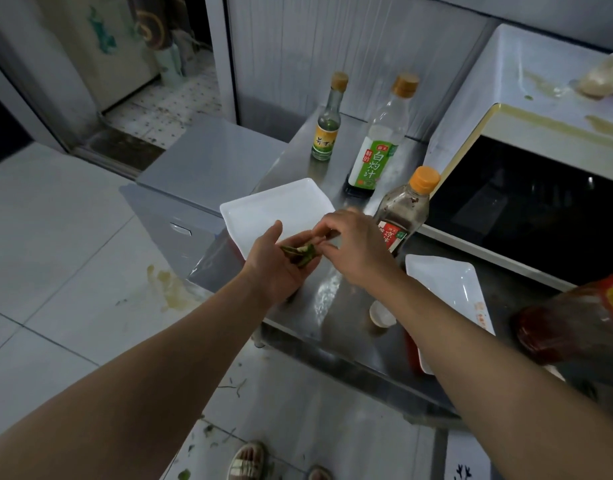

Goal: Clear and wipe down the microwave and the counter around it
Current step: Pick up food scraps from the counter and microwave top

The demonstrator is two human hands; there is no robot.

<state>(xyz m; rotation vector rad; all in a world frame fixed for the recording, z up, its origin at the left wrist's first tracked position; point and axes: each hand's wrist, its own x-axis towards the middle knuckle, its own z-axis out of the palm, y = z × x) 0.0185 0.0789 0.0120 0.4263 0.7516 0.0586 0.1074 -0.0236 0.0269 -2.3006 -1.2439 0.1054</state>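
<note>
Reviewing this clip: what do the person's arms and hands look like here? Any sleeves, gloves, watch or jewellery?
Both forearms are bare along all that shows, with no sleeve edge in view. The left hand and right hand wear no gloves. No watch, bracelet or ring is visible on either wrist or on the fingers that show; some fingers are hidden.

My view is dim and bluish; soft glare streaks the steel counter [327,292] near its front edge, the red jar [575,323] at right blurs, and straight lines bow toward the corners.
</note>
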